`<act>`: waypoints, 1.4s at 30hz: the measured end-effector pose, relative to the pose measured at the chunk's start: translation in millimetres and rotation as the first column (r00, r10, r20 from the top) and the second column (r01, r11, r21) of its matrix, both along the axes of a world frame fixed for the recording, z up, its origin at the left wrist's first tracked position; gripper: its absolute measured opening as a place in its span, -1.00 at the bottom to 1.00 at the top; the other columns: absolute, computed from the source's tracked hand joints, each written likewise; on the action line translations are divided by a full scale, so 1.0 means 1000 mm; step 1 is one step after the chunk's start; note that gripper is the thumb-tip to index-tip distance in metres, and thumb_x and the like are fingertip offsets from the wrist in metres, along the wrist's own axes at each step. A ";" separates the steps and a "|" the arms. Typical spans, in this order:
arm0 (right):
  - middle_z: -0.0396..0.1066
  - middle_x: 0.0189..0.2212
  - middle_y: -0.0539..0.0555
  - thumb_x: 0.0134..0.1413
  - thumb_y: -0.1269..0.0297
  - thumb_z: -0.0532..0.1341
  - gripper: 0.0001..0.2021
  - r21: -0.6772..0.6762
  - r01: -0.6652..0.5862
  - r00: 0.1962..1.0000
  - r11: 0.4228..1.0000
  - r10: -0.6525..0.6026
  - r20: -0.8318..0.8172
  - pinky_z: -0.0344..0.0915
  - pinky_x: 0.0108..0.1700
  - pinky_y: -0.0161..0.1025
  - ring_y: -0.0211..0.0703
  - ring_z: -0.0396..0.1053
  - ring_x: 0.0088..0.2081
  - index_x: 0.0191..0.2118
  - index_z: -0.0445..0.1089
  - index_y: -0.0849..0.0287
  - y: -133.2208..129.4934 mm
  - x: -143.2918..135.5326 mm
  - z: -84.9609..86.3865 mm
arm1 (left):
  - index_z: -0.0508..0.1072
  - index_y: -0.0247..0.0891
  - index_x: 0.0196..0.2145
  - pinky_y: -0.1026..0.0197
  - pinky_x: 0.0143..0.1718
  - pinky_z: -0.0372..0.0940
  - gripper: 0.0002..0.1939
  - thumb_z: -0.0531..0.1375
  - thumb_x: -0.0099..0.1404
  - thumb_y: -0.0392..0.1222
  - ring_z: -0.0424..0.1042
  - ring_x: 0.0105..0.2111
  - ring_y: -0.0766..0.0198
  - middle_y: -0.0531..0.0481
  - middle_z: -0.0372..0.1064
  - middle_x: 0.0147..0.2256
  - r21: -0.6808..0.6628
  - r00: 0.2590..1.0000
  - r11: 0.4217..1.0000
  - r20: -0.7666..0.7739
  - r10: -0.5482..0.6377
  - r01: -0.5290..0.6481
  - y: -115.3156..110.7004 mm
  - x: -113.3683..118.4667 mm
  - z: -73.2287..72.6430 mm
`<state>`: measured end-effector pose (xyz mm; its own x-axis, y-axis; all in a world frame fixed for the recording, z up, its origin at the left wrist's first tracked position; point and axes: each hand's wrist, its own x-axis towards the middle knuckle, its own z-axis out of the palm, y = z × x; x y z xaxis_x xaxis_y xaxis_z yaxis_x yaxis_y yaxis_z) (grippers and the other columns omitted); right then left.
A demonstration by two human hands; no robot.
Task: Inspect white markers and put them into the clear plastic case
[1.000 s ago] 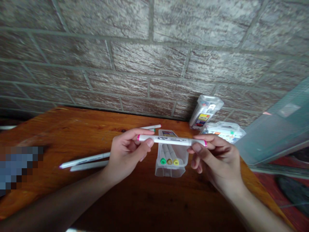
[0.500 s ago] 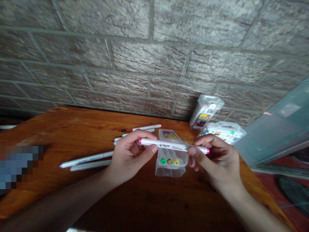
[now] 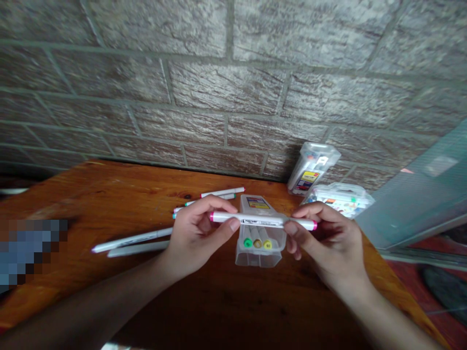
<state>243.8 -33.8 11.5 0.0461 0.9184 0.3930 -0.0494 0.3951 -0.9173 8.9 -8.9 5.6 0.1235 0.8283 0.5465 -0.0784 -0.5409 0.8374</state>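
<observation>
A white marker [image 3: 263, 221] with pink ends is held level between my two hands. My left hand [image 3: 199, 233] pinches it near its left end, thumb in front. Near the other end, my right hand [image 3: 326, 240] grips it between thumb and fingers. Below and behind it, a clear plastic marker case [image 3: 258, 260] lies on the table, holding markers with green [image 3: 248, 242], brownish [image 3: 257, 243] and yellow [image 3: 267, 244] ends. The held marker hides part of this case.
On the wooden table [image 3: 109, 194], loose markers [image 3: 222, 192] lie behind my left hand and two more pale ones [image 3: 133, 240] to its left. A filled clear case [image 3: 310, 170] stands by the brick wall [image 3: 204, 92], beside another case [image 3: 346, 201]. A glass panel [image 3: 423, 194] is at the right.
The marker has rolled slightly, so its printed text shows a little differently. Both hands keep their hold, and the view has shifted very slightly.
</observation>
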 end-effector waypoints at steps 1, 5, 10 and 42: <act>0.52 -0.64 -0.03 0.13 0.26 0.54 -0.83 -0.007 -0.010 1.000 1.000 0.009 -0.008 0.35 -0.69 -0.42 -0.27 0.40 -0.70 -0.25 0.56 0.13 0.000 0.001 0.000 | 0.60 -0.23 -0.27 0.31 -0.55 0.25 -0.92 0.43 0.32 -0.25 0.41 -0.55 0.31 0.09 0.39 -0.58 -0.010 1.000 1.000 0.005 0.001 -0.001 0.000 0.000 0.000; 0.53 -0.63 -0.02 0.23 0.24 0.48 -0.89 -0.015 -0.059 0.998 0.998 0.059 -0.028 0.34 -0.67 -0.40 -0.27 0.40 -0.68 -0.17 0.63 0.10 0.002 0.004 -0.002 | 0.64 -0.22 -0.24 0.29 -0.55 0.26 -0.92 0.42 0.35 -0.18 0.44 -0.51 0.26 0.06 0.39 -0.58 -0.014 1.000 1.000 0.025 -0.004 0.004 0.000 -0.002 -0.001; 0.53 -0.62 -0.01 0.22 0.24 0.48 -0.87 -0.017 -0.082 0.996 0.996 0.081 -0.029 0.35 -0.67 -0.39 -0.27 0.40 -0.67 -0.13 0.66 0.09 0.000 0.005 -0.003 | 0.65 -0.22 -0.25 0.28 -0.52 0.32 -0.92 0.44 0.29 -0.24 0.52 -0.43 0.20 0.01 0.46 -0.53 0.002 0.999 0.999 0.018 0.032 -0.032 0.000 -0.002 0.000; 0.65 -0.50 0.03 0.20 0.30 0.50 -0.89 -0.036 -0.125 0.985 0.992 0.119 -0.128 0.40 -0.70 -0.45 -0.25 0.51 -0.67 -0.16 0.68 0.08 0.001 0.003 -0.002 | 0.73 -0.23 -0.17 0.34 -0.66 0.23 -0.87 0.43 0.31 -0.30 0.35 -0.66 0.39 -0.02 0.61 -0.48 -0.052 0.996 0.998 0.079 -0.041 0.045 0.000 -0.002 -0.005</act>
<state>247.0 -32.8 9.2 -0.0210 0.9362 0.3507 -0.2106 0.3388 -0.9170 6.6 -9.2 0.8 0.1185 0.8515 0.5108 -0.1671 -0.4900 0.8555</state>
